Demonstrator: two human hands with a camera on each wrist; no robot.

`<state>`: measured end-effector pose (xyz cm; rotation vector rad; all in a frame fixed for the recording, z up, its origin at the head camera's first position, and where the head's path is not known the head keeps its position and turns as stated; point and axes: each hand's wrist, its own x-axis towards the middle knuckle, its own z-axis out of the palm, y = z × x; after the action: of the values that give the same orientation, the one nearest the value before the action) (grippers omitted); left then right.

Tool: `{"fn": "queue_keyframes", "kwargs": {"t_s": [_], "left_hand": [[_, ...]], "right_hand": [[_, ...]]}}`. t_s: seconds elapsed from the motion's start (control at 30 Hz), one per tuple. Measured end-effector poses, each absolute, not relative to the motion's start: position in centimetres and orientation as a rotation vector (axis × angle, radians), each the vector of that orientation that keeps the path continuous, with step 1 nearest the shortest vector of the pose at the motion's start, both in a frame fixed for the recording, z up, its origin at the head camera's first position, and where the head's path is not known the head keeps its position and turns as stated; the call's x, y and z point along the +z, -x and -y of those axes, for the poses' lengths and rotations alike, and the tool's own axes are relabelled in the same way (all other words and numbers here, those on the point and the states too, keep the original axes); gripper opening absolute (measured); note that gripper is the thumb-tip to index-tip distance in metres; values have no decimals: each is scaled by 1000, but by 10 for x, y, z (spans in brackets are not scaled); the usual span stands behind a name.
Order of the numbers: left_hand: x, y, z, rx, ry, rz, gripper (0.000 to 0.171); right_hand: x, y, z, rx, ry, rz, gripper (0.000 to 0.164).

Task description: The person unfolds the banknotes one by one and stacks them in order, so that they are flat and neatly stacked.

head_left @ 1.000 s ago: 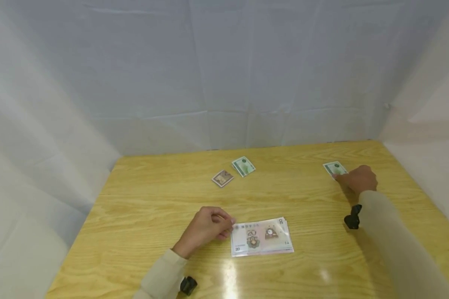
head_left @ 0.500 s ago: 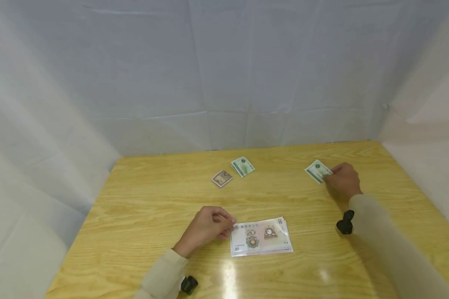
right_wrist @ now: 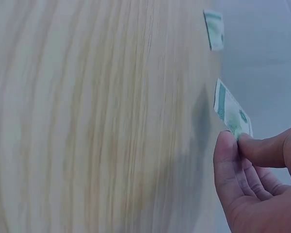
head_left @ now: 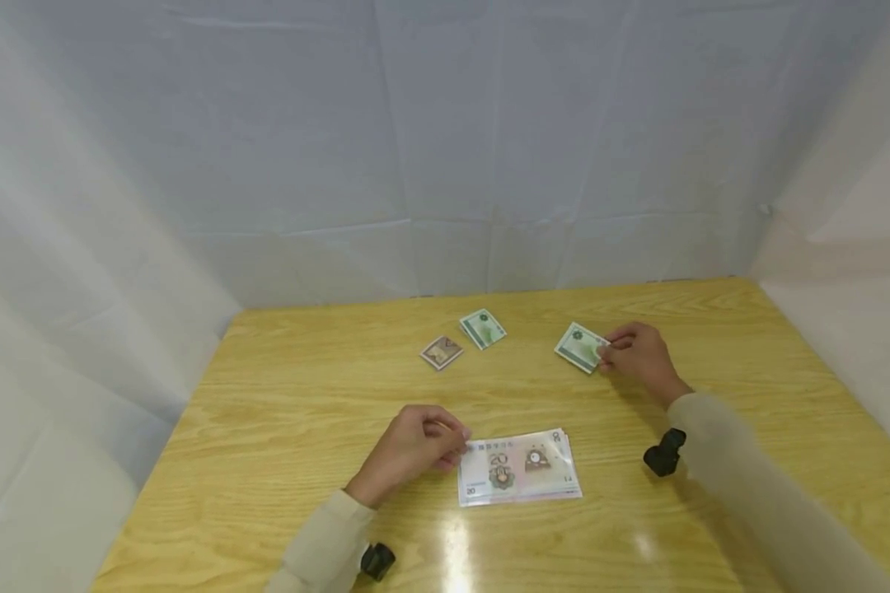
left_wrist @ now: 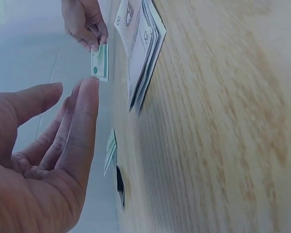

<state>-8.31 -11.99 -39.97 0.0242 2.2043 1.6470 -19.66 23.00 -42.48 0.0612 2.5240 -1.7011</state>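
Note:
My right hand (head_left: 641, 358) pinches a folded green banknote (head_left: 580, 347) between thumb and fingers. In the right wrist view this green banknote sticks out past the fingertips, above the table with a shadow beneath. By the left end of a stack of 20 banknotes (head_left: 519, 468) is my left hand (head_left: 411, 453). The left wrist view shows its thumb apart from the loosely bent fingers, with nothing between them. The stack (left_wrist: 143, 53) lies slightly fanned at its edges.
A second folded green banknote (head_left: 482, 329) lies toward the back of the wooden table (head_left: 304, 387). Beside it is a folded brown banknote (head_left: 441, 352). White sheeting (head_left: 452, 148) closes off the back and both sides.
My right hand has moved left from the table's right side, carrying the folded green banknote toward the other folded ones. The left hand and the stack have stayed almost still.

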Motion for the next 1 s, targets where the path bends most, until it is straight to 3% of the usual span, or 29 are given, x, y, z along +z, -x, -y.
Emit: {"fn": "queue_keyframes", "kwargs": {"t_s": [0.63, 1.0], "left_hand": [[-398, 86, 102, 1830, -64, -2140, 40], [-400, 91, 96, 2004, 1, -1845, 35]], "right_hand": [[-407, 145, -160, -1770, 243, -2279, 20], [-408, 126, -138, -1792, 266, -2182, 19]]}}
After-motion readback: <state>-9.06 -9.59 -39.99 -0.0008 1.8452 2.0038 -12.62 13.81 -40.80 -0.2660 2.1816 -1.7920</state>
